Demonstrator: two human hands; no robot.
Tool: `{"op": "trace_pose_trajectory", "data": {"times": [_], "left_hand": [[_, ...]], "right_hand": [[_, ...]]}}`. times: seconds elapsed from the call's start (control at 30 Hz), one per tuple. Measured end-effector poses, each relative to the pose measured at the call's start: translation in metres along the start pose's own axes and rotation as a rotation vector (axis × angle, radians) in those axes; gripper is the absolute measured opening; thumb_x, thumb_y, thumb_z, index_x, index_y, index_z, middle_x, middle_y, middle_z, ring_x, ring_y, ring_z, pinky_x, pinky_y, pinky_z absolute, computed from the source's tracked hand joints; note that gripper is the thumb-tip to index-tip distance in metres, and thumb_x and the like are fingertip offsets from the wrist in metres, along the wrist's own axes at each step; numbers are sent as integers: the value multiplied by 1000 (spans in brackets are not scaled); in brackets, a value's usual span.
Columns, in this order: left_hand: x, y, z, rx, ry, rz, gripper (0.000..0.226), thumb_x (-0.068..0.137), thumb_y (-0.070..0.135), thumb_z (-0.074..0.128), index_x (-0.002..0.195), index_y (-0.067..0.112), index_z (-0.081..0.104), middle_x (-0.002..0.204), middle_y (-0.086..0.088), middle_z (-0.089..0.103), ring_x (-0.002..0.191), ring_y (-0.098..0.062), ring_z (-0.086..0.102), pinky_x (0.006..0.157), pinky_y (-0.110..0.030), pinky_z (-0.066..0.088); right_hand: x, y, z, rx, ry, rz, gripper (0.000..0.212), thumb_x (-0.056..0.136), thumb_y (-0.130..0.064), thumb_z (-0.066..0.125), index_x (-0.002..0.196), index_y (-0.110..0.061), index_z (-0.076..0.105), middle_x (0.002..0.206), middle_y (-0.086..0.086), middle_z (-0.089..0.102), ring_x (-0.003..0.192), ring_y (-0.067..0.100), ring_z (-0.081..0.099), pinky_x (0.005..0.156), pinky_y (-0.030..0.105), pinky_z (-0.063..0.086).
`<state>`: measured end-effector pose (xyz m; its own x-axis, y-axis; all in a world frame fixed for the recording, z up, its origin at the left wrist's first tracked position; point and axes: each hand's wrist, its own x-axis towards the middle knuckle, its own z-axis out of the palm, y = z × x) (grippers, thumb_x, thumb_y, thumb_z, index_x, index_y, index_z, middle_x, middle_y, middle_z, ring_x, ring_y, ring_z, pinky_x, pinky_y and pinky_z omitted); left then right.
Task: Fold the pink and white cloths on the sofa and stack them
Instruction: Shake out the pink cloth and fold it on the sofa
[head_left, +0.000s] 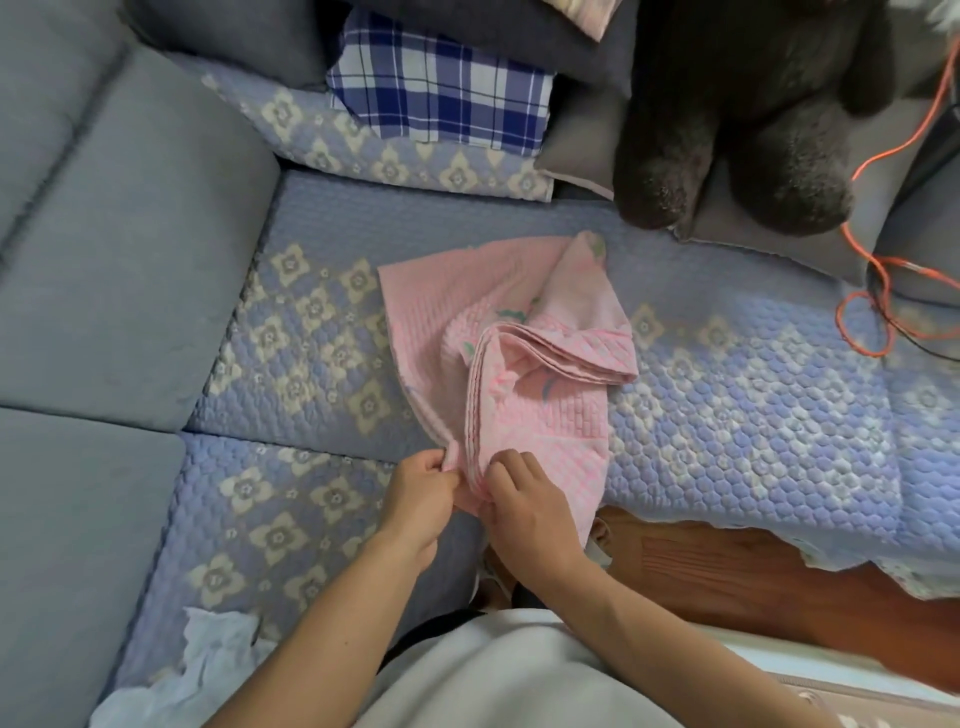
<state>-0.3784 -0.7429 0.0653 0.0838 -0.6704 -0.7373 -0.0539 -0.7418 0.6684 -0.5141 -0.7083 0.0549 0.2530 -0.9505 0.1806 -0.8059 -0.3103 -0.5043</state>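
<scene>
A pink quilted cloth (431, 306) lies rumpled on the sofa seat, partly folded over itself with several layered edges in its middle. Its near corner hangs toward the seat's front edge. My left hand (418, 501) pinches the cloth's near left edge. My right hand (524, 501) grips the bunched near corner just beside it, fingers curled into the fabric. A white cloth (208, 660) lies crumpled at the lower left on the sofa cover, apart from both hands.
The sofa has a blue quilted cover (753, 405) with cream flowers and grey cushions (114, 249) on the left. A blue plaid cloth (441, 93) and a dark plush toy (748, 114) sit at the back. An orange cable (878, 270) coils at the right. Wooden floor (727, 587) shows below.
</scene>
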Motion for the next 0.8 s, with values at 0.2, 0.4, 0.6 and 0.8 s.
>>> {"op": "trace_pose_trajectory", "data": {"times": [0.2,0.4,0.6,0.8], "left_hand": [[-9,14,10,-202,21,-102,31,98,26,61,85,-2,67,67,-12,64,70,-24,59,72,-39,49],[6,21,26,-117,130,-248,31,87,15,68,110,-1,56,82,-16,63,70,-24,64,61,-32,52],[11,49,40,-216,102,-186,30,94,3,60,123,3,55,104,-16,70,77,-26,69,50,-30,55],[-25,135,73,-442,-119,-112,22,93,-3,55,113,0,65,88,-16,76,76,-26,74,67,-40,64]], "right_hand": [[-1,-4,12,41,89,14,19,74,11,59,81,-7,62,85,6,58,73,24,46,62,35,40],[4,-6,17,126,140,-47,18,73,11,72,81,-4,68,86,5,66,84,20,54,69,27,47],[-64,44,9,407,50,666,54,82,-5,60,131,-25,50,129,-4,53,118,12,51,101,29,42],[-113,87,32,961,12,1600,88,61,-23,71,143,-22,40,132,10,58,106,26,56,77,35,49]]}}
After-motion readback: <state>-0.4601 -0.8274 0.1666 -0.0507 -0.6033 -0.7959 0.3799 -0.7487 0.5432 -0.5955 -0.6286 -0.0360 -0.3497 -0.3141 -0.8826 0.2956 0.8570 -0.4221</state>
